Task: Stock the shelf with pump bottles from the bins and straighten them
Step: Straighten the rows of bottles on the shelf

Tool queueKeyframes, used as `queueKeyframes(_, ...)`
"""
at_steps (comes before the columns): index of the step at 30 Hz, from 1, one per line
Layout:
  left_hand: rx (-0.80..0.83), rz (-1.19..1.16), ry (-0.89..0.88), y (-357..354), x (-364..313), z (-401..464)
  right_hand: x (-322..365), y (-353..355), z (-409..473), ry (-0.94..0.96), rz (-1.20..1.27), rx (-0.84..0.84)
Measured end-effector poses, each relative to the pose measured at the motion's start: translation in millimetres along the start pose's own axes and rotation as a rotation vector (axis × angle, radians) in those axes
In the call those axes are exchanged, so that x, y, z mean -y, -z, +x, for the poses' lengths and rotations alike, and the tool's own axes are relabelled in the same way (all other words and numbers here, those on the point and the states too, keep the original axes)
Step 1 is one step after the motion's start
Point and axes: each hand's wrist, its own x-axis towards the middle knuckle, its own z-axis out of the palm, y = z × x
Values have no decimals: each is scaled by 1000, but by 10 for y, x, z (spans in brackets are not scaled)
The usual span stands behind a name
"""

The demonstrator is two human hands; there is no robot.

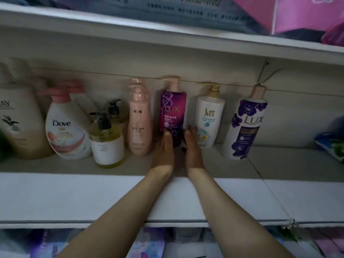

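A purple Lux pump bottle (172,112) stands upright at the back of the white shelf (279,164). My left hand (164,148) lies with straight fingers against the bottle's lower left side. My right hand (192,147) lies with straight fingers just right of its base. To the left stand a pink bottle (140,123), two clear yellow pump bottles (107,138), a white Dove bottle (64,127) and a large beige bottle (20,123). To the right stand a white Sleek bottle (209,120) and a white Lux bottle (245,123).
An upper shelf board (167,34) hangs low over the bottle tops, with a grey basket (176,8) and pink packages (301,13) on it. A blue-green packet (331,144) lies at the far right. Colourful packages (145,243) sit on the shelf below.
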Motion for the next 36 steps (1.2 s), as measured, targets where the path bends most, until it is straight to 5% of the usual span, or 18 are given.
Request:
queueKeyframes(13, -41, 55, -49, 13, 37, 7, -2, -46, -21, -15, -112, 141)
queueKeyframes(19, -21, 80, -201, -10, -71, -197, 185, 78, -186, 256, -36, -245)
queueKeyframes(23, 13, -38, -37, -228, -173, -125, 338, 223, -92, 414, -21, -387)
queueKeyframes(36, 170, -93, 17, -556, -23, 37, 96, 466, 169, 123, 122, -327)
